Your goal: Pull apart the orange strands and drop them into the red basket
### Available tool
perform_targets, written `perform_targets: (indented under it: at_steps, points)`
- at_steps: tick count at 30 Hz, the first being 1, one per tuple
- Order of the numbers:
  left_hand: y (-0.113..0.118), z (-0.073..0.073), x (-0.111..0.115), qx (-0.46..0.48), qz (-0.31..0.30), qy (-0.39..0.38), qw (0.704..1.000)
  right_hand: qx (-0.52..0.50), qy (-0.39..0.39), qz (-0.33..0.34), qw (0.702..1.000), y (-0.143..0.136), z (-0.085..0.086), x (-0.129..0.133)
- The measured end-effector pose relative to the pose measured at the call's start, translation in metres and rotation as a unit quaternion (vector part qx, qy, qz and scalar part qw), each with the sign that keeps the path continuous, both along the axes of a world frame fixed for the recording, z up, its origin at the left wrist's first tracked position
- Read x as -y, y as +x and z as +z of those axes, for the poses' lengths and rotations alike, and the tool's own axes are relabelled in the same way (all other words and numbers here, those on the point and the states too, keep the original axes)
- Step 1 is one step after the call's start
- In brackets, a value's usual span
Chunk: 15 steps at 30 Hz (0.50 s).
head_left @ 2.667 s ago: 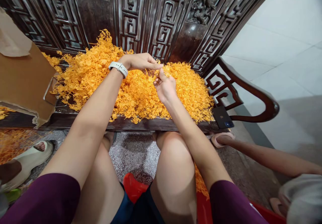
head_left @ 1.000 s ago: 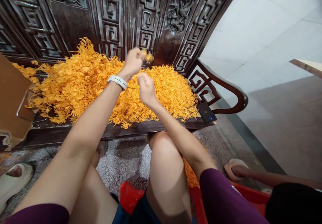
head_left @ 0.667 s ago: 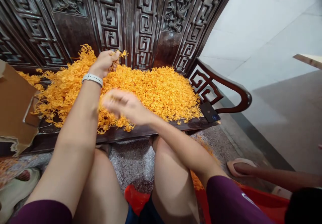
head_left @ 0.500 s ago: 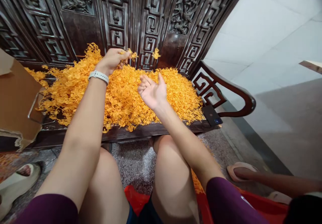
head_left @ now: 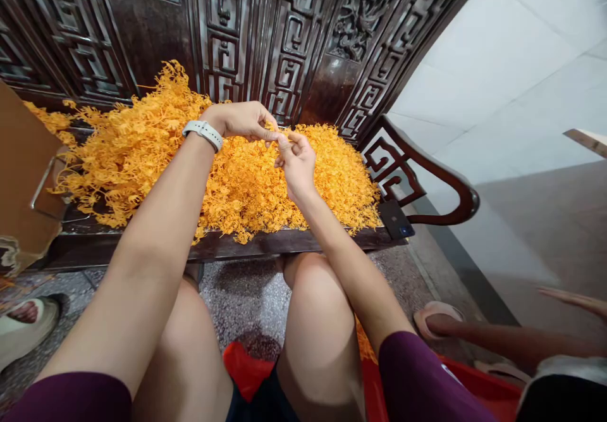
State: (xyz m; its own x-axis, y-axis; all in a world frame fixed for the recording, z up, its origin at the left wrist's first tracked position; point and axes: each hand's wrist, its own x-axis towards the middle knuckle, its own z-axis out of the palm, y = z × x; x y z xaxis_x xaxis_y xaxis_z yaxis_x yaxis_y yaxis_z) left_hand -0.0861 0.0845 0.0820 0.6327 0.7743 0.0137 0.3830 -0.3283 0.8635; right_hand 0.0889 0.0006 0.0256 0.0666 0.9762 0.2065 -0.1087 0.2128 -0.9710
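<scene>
A large heap of orange, curly plastic-looking pieces covers the seat of a dark carved wooden bench. Above the middle of the heap my two hands meet at the fingertips. My left hand, below a pale wristband, has its thumb and fingers pinched together. Facing it from the right, my right hand has thumb and forefinger pinched and the other fingers curled. A bit of orange shows between the fingertips, mostly hidden, so I cannot tell which hand grips it.
A torn cardboard box stands at the left, beside a metal handle. On the bench's right end lies a dark phone by the curved armrest. Another person's leg and hand show at the right. Red plastic is below.
My hands were apart and have come together. My right hand has closed from an open palm. The small orange piece in mid-air is no longer seen there. The view has shifted slightly.
</scene>
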Motion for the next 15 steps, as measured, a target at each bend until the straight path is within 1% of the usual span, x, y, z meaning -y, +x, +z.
perform_targets:
  at_steps: [4, 6, 7, 10, 13, 15]
  points:
    - [-0.007, -0.007, 0.0, 0.012, 0.001, -0.023, 1.0, -0.005, 0.034, -0.002, 0.999, 0.0, -0.001, 0.001]
    - [-0.009, -0.009, -0.001, 0.032, 0.015, -0.003, 0.999, 0.011, 0.088, -0.002, 0.996, -0.003, 0.004, 0.006]
    - [-0.008, -0.009, -0.001, 0.049, 0.024, 0.017, 0.998, 0.036, 0.125, -0.002, 0.992, -0.005, 0.007, 0.01]
    - [-0.003, 0.0, 0.0, 0.106, 0.041, 0.078, 0.99, 0.157, 0.22, 0.008, 0.963, -0.007, 0.023, 0.022]
    - [0.002, 0.015, 0.004, 0.115, 0.048, 0.102, 0.987, 0.264, 0.245, 0.04, 0.932, -0.001, 0.041, 0.031]
    - [0.0, 0.02, 0.004, 0.107, 0.051, 0.117, 0.986, 0.311, 0.261, 0.064, 0.912, 0.002, 0.05, 0.042]
